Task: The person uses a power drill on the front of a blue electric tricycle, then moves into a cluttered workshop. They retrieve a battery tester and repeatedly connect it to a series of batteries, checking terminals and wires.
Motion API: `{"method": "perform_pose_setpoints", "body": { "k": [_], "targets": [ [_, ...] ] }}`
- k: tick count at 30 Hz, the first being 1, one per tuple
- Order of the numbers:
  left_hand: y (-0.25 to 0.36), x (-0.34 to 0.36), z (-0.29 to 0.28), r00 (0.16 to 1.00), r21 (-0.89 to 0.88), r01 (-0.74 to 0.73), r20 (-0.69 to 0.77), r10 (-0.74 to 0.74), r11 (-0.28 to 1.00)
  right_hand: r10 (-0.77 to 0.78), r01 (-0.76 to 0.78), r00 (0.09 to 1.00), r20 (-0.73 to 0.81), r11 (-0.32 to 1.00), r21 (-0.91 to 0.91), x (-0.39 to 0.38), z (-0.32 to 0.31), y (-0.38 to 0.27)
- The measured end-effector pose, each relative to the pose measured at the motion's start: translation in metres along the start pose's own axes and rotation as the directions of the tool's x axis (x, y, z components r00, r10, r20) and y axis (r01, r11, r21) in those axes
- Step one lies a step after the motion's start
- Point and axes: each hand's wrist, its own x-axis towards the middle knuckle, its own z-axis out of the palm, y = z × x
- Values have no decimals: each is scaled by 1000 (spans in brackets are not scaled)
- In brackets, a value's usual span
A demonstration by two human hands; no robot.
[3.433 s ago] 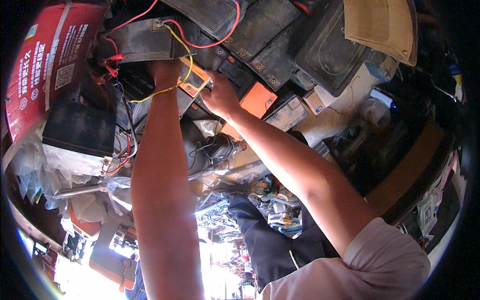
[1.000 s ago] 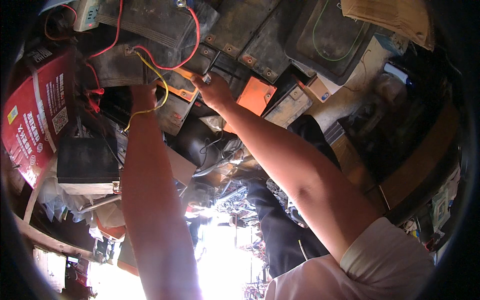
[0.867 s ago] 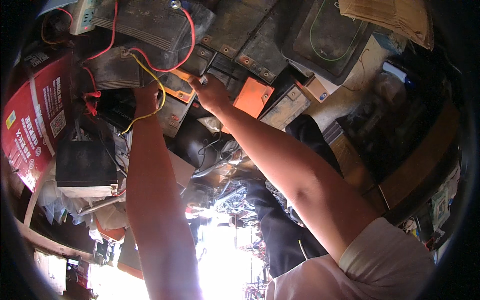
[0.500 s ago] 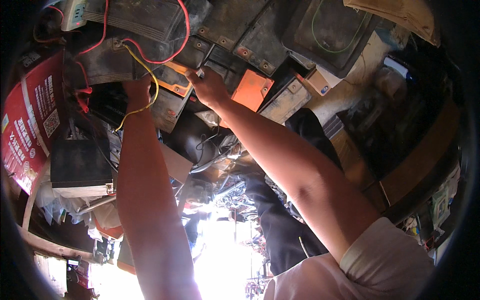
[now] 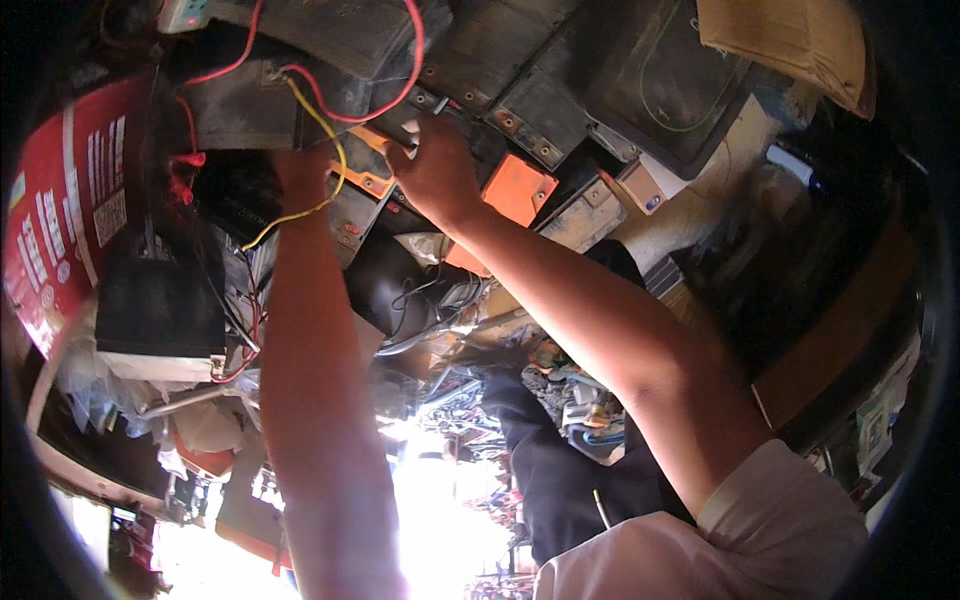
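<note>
Both arms reach up to a battery with orange edges (image 5: 372,184) standing among several dark batteries. My left hand (image 5: 303,172) is at its left side, against a grey-black battery, its fingers hidden and blurred. At the battery's right end is my right hand (image 5: 437,168), fingers curled closed beside the orange edge; what they hold is unclear. A small shiny metal piece (image 5: 440,104) shows just above that hand. A yellow wire (image 5: 341,160) loops down over my left wrist, and a red wire (image 5: 415,60) curves above both hands.
An orange battery (image 5: 518,188) sits to the right of my right hand. A red printed box (image 5: 75,200) stands at the left, above a black battery (image 5: 160,305). At the top right are a black tray-like lid (image 5: 655,75) and cardboard (image 5: 790,45). Loose cables lie below.
The whole view has shifted, so the batteries and hands appear farther right. Both hands stay by the orange-edged battery. The dark rod seen above my right hand no longer shows the same way.
</note>
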Motion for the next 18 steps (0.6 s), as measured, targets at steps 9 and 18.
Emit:
{"method": "perform_pose_setpoints", "body": {
  "k": [9,18],
  "targets": [
    [127,-107,8,971,81,231,-83,-224,970,-509,530,837,198,846,-64,52,5,-28],
    [145,-124,7,967,160,256,-49,-252,953,-427,445,895,129,862,-240,54,19,-33]
  ]
}}
